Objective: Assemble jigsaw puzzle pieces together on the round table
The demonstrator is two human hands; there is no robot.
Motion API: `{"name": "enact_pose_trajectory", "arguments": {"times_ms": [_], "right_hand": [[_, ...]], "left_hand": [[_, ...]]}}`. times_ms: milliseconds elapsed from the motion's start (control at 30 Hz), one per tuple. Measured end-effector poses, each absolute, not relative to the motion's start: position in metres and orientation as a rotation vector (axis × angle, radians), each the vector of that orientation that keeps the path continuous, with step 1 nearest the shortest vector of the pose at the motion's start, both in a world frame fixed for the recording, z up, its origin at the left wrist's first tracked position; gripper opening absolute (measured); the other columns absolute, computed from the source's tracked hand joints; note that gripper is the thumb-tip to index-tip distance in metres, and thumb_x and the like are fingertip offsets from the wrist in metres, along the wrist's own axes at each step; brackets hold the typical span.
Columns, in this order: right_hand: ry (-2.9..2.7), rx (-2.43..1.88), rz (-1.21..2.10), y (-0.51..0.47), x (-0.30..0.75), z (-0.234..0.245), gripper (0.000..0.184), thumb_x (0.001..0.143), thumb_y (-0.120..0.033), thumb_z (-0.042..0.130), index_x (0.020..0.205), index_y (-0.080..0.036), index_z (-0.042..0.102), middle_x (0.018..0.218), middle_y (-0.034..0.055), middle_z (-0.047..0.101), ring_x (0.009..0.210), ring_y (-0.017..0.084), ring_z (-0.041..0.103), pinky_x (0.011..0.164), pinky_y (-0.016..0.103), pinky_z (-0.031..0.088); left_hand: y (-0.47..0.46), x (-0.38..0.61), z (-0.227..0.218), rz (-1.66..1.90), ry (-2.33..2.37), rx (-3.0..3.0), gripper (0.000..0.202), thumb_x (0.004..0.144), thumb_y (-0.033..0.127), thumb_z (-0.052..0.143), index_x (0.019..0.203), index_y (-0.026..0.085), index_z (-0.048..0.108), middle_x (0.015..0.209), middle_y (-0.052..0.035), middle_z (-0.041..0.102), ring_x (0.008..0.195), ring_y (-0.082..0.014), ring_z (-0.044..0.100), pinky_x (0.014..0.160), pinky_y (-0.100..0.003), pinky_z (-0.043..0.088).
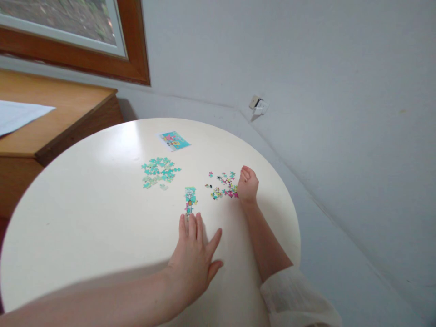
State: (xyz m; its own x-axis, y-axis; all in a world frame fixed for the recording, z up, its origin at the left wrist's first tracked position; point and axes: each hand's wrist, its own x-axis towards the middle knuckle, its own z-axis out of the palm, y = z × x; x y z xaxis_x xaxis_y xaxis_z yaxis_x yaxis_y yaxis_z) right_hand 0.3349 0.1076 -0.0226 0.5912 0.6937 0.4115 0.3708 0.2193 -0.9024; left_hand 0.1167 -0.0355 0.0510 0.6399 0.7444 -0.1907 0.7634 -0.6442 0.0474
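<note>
My left hand lies stretched out on the table, fingers spread, its fingertips touching the lower end of a narrow joined strip of jigsaw puzzle. That strip shows a pale blue-green cartoon figure on turquoise; its bottom edge is partly covered by the fingers. My right hand rests at the right edge of a scattered heap of pink, yellow and turquoise puzzle pieces. Its fingers are curled in, and whatever may be inside them is hidden. To the left spreads a larger group of mostly turquoise and pale green pieces.
A small printed picture in turquoise, pink and yellow lies toward the far side of the round white table. Left of the table stands a wooden cabinet with white paper on it. A plug sits in a wall socket.
</note>
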Motion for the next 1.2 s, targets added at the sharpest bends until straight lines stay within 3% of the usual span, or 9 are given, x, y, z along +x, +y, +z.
{"name": "enact_pose_trajectory", "arguments": {"times_ms": [333, 467, 633, 900, 1200], "right_hand": [[-1.06, -1.337, 0.372, 0.103, 0.327, -0.015, 0.033, 0.065, -0.021, 0.046, 0.097, -0.018, 0.055, 0.1, 0.0089, 0.064, 0.097, 0.019, 0.062, 0.091, 0.041, 0.047], [-1.181, -1.365, 0.404, 0.096, 0.321, -0.006, 0.028, 0.062, -0.016, 0.041, 0.084, -0.018, 0.058, 0.08, 0.0044, 0.065, 0.074, 0.017, 0.064, 0.074, 0.035, 0.052], [-1.475, -1.5, 0.37, 0.086, 0.31, 0.006, 0.021, 0.061, -0.013, 0.038, 0.063, -0.02, 0.058, 0.059, -0.0003, 0.059, 0.055, 0.014, 0.053, 0.059, 0.027, 0.046], [-1.996, -1.428, 0.355, 0.081, 0.306, 0.016, 0.026, 0.059, -0.005, 0.041, 0.064, -0.021, 0.061, 0.068, 0.0012, 0.059, 0.071, 0.016, 0.054, 0.078, 0.031, 0.043], [-2.205, -1.46, 0.459, 0.076, 0.312, 0.018, 0.03, 0.062, -0.012, 0.058, 0.089, -0.022, 0.067, 0.092, 0.004, 0.058, 0.091, 0.02, 0.054, 0.093, 0.04, 0.035]], "left_hand": [[-0.037, 0.117, 0.045, -0.208, 1.271, 2.762, 0.058, 0.087, 0.055, 0.034, 0.139, 0.03, 0.032, 0.14, -0.0215, 0.037, 0.13, -0.0441, 0.029, 0.1, -0.065, 0.016], [-0.036, 0.117, 0.046, -0.224, 1.261, 2.75, 0.058, 0.087, 0.056, 0.032, 0.139, 0.03, 0.031, 0.141, -0.0209, 0.037, 0.13, -0.0439, 0.029, 0.101, -0.065, 0.015], [-0.036, 0.117, 0.049, -0.233, 1.263, 2.728, 0.058, 0.087, 0.056, 0.034, 0.138, 0.03, 0.033, 0.141, -0.0215, 0.037, 0.129, -0.0442, 0.029, 0.1, -0.065, 0.016], [-0.036, 0.117, 0.048, -0.2, 1.271, 2.743, 0.058, 0.086, 0.056, 0.035, 0.138, 0.03, 0.034, 0.139, -0.0207, 0.039, 0.128, -0.0445, 0.031, 0.099, -0.065, 0.017], [-0.035, 0.117, 0.053, -0.271, 1.252, 2.708, 0.058, 0.087, 0.055, 0.033, 0.139, 0.03, 0.032, 0.141, -0.0212, 0.036, 0.13, -0.0451, 0.027, 0.1, -0.065, 0.017]]}}
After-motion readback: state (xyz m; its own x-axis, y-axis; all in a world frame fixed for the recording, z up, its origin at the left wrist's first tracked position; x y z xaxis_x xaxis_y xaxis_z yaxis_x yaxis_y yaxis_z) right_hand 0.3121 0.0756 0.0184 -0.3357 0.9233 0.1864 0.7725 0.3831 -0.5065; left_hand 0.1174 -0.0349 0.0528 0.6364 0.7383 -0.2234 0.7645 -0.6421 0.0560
